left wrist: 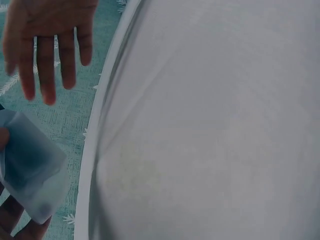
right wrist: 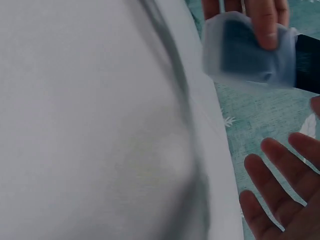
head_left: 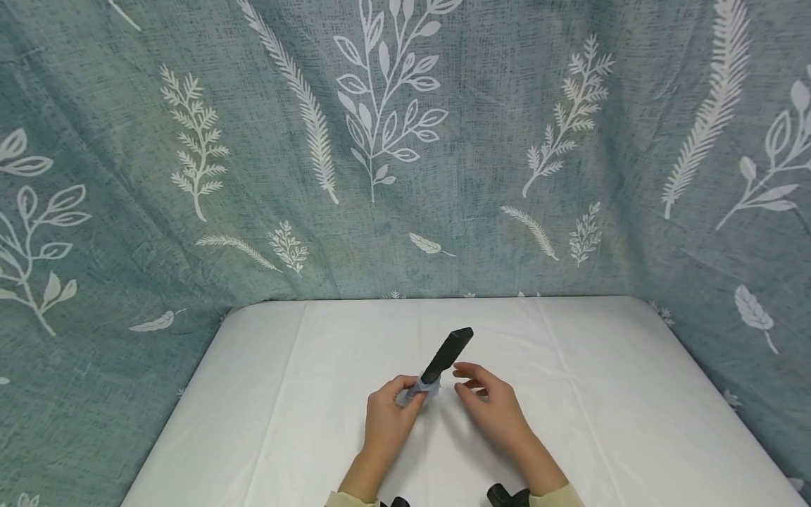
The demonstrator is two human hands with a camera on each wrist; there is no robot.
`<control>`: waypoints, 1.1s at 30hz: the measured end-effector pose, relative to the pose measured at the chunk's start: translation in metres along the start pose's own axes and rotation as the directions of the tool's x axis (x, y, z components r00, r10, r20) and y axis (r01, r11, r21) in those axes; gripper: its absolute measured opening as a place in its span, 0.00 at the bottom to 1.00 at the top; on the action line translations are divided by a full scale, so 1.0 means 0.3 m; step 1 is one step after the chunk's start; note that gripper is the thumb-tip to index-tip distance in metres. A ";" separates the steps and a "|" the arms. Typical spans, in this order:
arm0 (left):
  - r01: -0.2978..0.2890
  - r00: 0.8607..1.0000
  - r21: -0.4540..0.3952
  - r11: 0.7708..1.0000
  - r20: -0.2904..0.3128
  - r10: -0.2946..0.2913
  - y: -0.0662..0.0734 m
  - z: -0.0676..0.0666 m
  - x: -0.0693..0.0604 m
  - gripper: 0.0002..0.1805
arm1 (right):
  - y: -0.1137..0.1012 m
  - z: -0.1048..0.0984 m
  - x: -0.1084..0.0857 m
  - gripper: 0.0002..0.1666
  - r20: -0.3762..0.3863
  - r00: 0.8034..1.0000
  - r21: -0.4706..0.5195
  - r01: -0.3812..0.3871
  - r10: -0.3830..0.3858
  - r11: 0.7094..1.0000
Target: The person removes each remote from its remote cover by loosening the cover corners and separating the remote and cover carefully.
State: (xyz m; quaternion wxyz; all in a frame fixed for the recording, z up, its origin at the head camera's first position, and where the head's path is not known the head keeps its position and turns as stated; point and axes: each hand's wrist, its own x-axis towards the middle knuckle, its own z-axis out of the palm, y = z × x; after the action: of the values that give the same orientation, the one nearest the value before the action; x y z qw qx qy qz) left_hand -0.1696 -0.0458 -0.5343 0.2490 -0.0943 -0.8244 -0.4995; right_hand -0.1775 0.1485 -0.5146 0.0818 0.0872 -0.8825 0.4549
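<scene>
My left hand (head_left: 388, 421) pinches a translucent bluish pouch (right wrist: 213, 50) between thumb and fingers. A flat black rectangular object (head_left: 448, 354) sits partly inside the pouch, its bare end tilted up and to the right; its exact kind cannot be told. Through the pouch wall its dark shape shows in both wrist views. My right hand (head_left: 497, 407) hovers just right of the object, its fingers loosely bent and apart from it. In the right wrist view, the right hand's fingers (right wrist: 290, 175) are spread with nothing between them.
A white cloth covers the table (head_left: 304, 394) under both hands. Behind it and at the sides hangs a green curtain (head_left: 443, 176) with white leaf prints. Black wrist-worn gear (head_left: 509, 496) shows at the right sleeve.
</scene>
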 end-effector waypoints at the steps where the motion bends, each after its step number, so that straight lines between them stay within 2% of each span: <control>1: -0.013 1.000 0.028 1.000 -0.017 0.013 -0.004 0.000 0.000 0.11 | -0.005 -0.007 0.001 0.23 -0.003 1.000 0.041 -0.011 0.011 0.999; 4: -0.046 0.996 0.099 0.994 -0.066 0.053 -0.017 0.000 0.000 0.13 | -0.026 -0.028 0.004 0.29 0.005 0.999 0.165 -0.046 0.046 0.985; 7: -0.055 0.994 0.124 0.991 -0.088 0.067 -0.021 -0.002 0.003 0.15 | -0.051 -0.042 0.008 0.33 0.032 0.997 0.287 -0.081 0.075 0.955; 10: -0.062 0.994 0.136 0.989 -0.085 0.074 -0.018 -0.008 0.008 0.17 | -0.077 -0.048 0.010 0.33 0.068 0.988 0.394 -0.151 0.135 0.907; 13: -0.070 0.993 0.157 0.985 -0.083 0.084 -0.015 -0.013 0.010 0.18 | -0.096 -0.049 0.011 0.31 0.096 0.972 0.482 -0.233 0.214 0.844; 16: -0.081 0.991 0.184 0.980 -0.093 0.099 -0.016 -0.015 0.011 0.18 | -0.108 -0.050 0.011 0.30 0.111 0.954 0.524 -0.295 0.279 0.799; 19: -0.106 0.986 0.212 0.971 -0.102 0.130 -0.020 -0.015 0.011 0.18 | -0.114 -0.049 0.009 0.28 0.110 0.940 0.542 -0.329 0.323 0.773; 25: -0.149 0.981 0.206 0.967 -0.096 0.171 -0.021 -0.019 0.011 0.19 | -0.111 -0.048 0.010 0.17 0.120 0.922 0.588 -0.366 0.369 0.722; 33: -0.121 0.992 0.172 0.978 -0.016 0.126 -0.013 -0.030 0.012 0.21 | -0.088 -0.050 0.009 0.16 0.122 0.914 0.632 -0.372 0.387 0.679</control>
State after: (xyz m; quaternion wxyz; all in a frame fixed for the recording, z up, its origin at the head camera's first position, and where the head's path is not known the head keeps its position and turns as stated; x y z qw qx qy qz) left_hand -0.1713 -0.0558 -0.5321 0.2976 -0.1170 -0.8534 -0.4117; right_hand -0.1732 0.1454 -0.4846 -0.0396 -0.0799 -0.6699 0.7370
